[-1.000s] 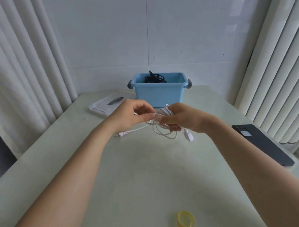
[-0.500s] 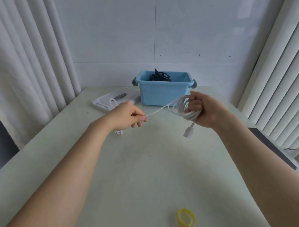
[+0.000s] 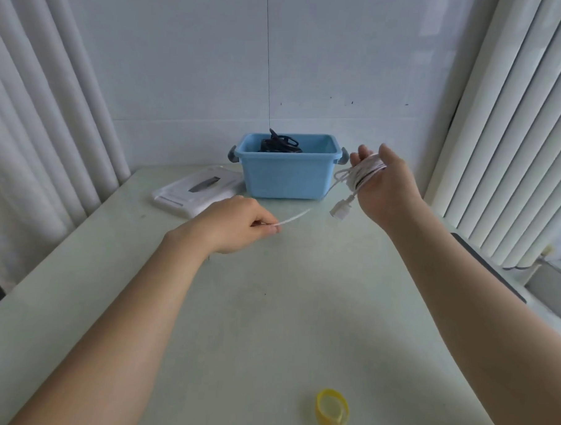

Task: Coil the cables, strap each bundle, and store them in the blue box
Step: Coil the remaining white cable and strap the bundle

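A second ago the two hands met at the middle of the frame over loose loops. Now they have drawn apart, which we take as another turn being pulled tight (coiling is close to done, strapping not begun). The right hand (image 3: 389,185) has risen to the right of centre, beside the blue plastic box (image 3: 285,177). Its fingers look fairly straight and upright, with the white cable (image 3: 366,171) wound round them in a compact bundle, thin and glossy, and a flat white plug dangling below. The left hand (image 3: 240,221), left of centre, pinches the free length between thumb and forefinger; that stretch is blurred. Its far end is hidden from us. Black coiled cables (image 3: 279,144) already lie in the box. The yellow looped strap (image 3: 331,413) waits untouched at the bottom of the frame on the pale green table (image 3: 268,324).
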Demonstrator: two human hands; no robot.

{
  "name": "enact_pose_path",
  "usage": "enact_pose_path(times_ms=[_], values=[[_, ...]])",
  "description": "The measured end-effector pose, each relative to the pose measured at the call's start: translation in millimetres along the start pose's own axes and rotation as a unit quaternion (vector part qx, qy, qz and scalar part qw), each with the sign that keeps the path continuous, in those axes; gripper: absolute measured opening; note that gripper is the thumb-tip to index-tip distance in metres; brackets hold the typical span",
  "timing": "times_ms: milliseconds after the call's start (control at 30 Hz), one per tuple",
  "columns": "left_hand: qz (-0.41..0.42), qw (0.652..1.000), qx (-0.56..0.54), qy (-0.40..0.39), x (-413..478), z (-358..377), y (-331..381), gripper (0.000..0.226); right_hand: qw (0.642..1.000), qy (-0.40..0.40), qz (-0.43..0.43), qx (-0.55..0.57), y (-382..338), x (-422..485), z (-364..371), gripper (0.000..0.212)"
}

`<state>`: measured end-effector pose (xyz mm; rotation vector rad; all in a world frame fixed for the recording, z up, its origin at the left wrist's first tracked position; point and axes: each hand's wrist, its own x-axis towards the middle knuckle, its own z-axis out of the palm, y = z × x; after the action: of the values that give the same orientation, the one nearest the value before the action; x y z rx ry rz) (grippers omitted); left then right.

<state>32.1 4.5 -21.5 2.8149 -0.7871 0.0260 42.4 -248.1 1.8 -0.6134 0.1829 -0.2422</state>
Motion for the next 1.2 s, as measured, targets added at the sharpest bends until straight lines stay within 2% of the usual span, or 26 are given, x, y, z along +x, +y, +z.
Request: enact_pose_path(times_ms=[67, 133, 233, 300, 400, 467, 533, 600, 700, 767, 833, 900, 1000, 1100, 1200], values=[[0.032, 0.995, -0.095, -0.017, -5.6, -8.7, 11.6, 0.021, 0.989, -0.01, -0.055, -0.139, 7.7, 0.2, 2.4, 0.018], [0.068, 0.983, -0.171, -0.022, -11.7, -19.8, 20.7, 0.017, 0.956, -0.036, -0.109, -0.272, 16.9, -0.3, 0.7, 0.022], [0.127, 0.962, -0.24, 0.009, -18.7, -32.9, 28.6, 0.019, 0.902, -0.136, -0.132, -0.388, 29.6, -7.6, -2.4, 0.02], [0.137, 0.95, -0.275, 0.061, -16.9, -36.3, 26.5, 0.019, 0.879, -0.208, -0.086, -0.42, 34.1, -17.0, -0.8, 0.025], [0.117, 0.948, -0.265, 0.131, -12.5, -37.1, 16.6, 0.021, 0.846, -0.302, 0.03, -0.438, 39.3, -31.5, 8.1, 0.056], [0.109, 0.948, -0.256, 0.157, -11.4, -36.7, 12.9, 0.021, 0.827, -0.357, 0.085, -0.427, 42.5, -38.9, 12.6, 0.068], [0.103, 0.944, -0.251, 0.188, -10.5, -35.5, 11.1, 0.023, 0.813, -0.393, 0.105, -0.416, 46.1, -45.6, 14.1, 0.065], [0.091, 0.938, -0.256, 0.215, -6.5, -31.7, 8.3, 0.028, 0.798, -0.421, 0.103, -0.419, 46.7, -50.3, 12.5, 0.049], [0.059, 0.935, -0.292, 0.194, -3.1, -26.0, 1.1, 0.034, 0.803, -0.434, 0.115, -0.392, 47.4, -55.7, 13.9, 0.029], [0.058, 0.92, -0.368, 0.122, -7.6, -26.0, -0.6, 0.039, 0.82, -0.428, 0.115, -0.363, 48.5, -57.6, 16.8, 0.027], [0.089, 0.891, -0.441, 0.051, -13.9, -27.1, 0.0, 0.035, 0.834, -0.421, 0.115, -0.338, 48.5, -55.8, 17.9, 0.029], [0.117, 0.888, -0.445, 0.023, -16.6, -25.8, 1.2, 0.035, 0.842, -0.417, 0.111, -0.325, 46.8, -52.7, 17.4, 0.033], [0.09, 0.904, -0.414, 0.066, -13.2, -18.7, 6.6, 0.024, 0.842, -0.419, 0.106, -0.323, 42.6, -48.7, 15.5, 0.041], [0.079, 0.901, -0.418, 0.087, -8.9, -12.0, 11.3, 0.02, 0.83, -0.426, 0.107, -0.344, 40.3, -44.7, 13.8, 0.046], [0.087, 0.897, -0.423, 0.1, -7.1, -7.7, 11.9, 0.015, 0.832, -0.414, 0.123, -0.348, 40.5, -49.7, 16.1, 0.043]])
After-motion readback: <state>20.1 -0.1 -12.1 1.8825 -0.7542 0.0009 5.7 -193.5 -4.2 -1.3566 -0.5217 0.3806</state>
